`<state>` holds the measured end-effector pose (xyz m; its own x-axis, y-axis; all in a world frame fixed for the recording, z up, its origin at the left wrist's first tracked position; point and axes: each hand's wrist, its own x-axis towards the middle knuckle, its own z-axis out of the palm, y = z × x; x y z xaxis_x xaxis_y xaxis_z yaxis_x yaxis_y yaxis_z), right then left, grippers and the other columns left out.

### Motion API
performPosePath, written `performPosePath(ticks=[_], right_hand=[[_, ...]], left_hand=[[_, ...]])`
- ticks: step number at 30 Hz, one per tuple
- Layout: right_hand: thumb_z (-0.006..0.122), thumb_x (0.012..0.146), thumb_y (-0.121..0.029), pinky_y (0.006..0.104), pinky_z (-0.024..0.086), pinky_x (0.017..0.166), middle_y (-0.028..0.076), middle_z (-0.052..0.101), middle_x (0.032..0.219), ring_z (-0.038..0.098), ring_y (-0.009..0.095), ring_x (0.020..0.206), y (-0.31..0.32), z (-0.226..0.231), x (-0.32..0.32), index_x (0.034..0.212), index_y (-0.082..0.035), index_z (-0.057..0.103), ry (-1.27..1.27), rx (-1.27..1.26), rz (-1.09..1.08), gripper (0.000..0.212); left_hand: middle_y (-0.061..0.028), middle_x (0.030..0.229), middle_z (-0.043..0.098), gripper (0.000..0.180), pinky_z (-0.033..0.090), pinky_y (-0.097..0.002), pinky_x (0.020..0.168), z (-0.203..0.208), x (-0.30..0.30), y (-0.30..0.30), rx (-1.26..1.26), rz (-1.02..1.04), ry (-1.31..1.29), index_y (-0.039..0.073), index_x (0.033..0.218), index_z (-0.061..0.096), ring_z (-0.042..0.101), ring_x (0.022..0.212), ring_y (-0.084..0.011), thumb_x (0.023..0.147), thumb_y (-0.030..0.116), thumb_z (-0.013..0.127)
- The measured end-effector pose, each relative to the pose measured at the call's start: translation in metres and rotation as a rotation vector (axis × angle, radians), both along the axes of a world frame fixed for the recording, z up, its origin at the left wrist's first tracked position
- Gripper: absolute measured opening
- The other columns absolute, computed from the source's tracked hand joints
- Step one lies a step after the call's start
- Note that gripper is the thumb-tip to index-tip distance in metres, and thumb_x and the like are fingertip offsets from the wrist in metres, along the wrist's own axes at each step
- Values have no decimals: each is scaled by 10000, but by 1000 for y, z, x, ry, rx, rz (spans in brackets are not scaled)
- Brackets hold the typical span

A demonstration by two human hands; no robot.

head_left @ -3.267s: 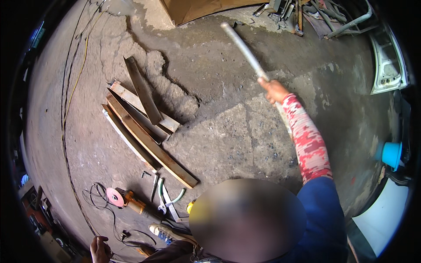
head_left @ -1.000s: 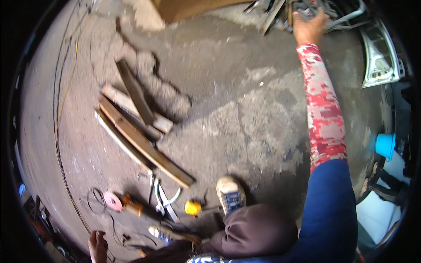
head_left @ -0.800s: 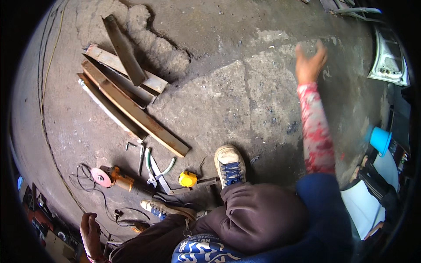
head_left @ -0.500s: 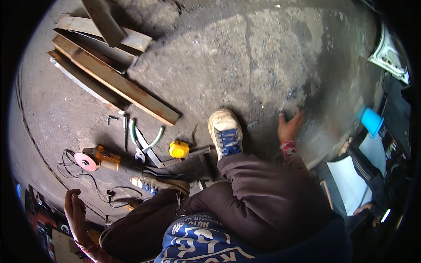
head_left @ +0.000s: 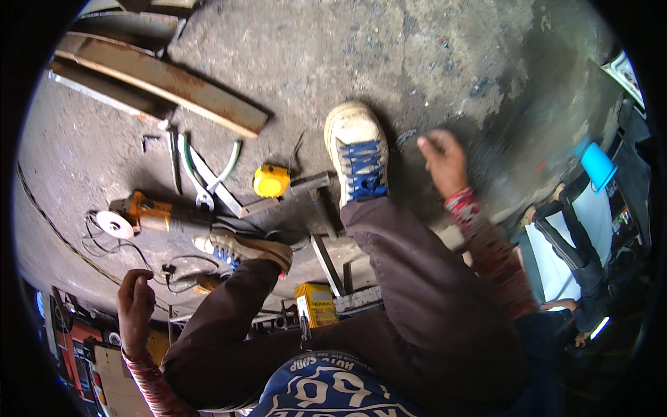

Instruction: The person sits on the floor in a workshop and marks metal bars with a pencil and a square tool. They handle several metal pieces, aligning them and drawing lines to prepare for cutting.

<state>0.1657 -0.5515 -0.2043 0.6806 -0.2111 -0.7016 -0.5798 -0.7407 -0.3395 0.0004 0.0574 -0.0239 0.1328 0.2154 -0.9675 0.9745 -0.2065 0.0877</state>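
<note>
L hand [head_left: 136, 304], 8 o'clock: half-curled, empty. Orange angle grinder [head_left: 163, 214], 9 o'clock, on floor [head_left: 431, 76]. Yellow tape meas. [head_left: 272, 182], approx. 10 o'clock. R hand [head_left: 446, 165], 2 o'clock: loosely curled, empty, nr. shoe [head_left: 353, 125]. Metal channels [head_left: 167, 80], 10 o'clock, beyond tape.

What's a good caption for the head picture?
Left hand and right hand over a floor with grinder, pliers and tape measure.

A cream lace-up sneaker [head_left: 355, 131] carries blue laces [head_left: 363, 169]; the rounded yellow plastic tape measure [head_left: 271, 181], long orange-and-black angle grinder [head_left: 157, 215] and round, probably pale pink disc [head_left: 110, 224] add colour.
</note>
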Motion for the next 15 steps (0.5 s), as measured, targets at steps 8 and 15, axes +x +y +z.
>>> performPosePath(ticks=[8, 15], right_hand=[[826, 859, -162, 475, 560, 857, 142, 678, 1089, 680, 395, 991, 14, -5, 43, 1139, -97, 685, -91, 98, 956, 320], [812, 833, -25, 399, 520, 700, 99, 629, 815, 640, 265, 741, 3, -21, 54, 876, -53, 614, -86, 187, 1077, 204]], left_hand=[[66, 757, 463, 271, 328, -222, 594, 32, -59, -52, 56, 155, 29, 37, 1183, 665, 390, 680, -25, 1138, 277, 550], [66, 742, 472, 263, 310, -229, 581, 66, -108, -66, 191, 222, 9, 31, 1183, 676, 395, 665, -25, 1137, 255, 546]])
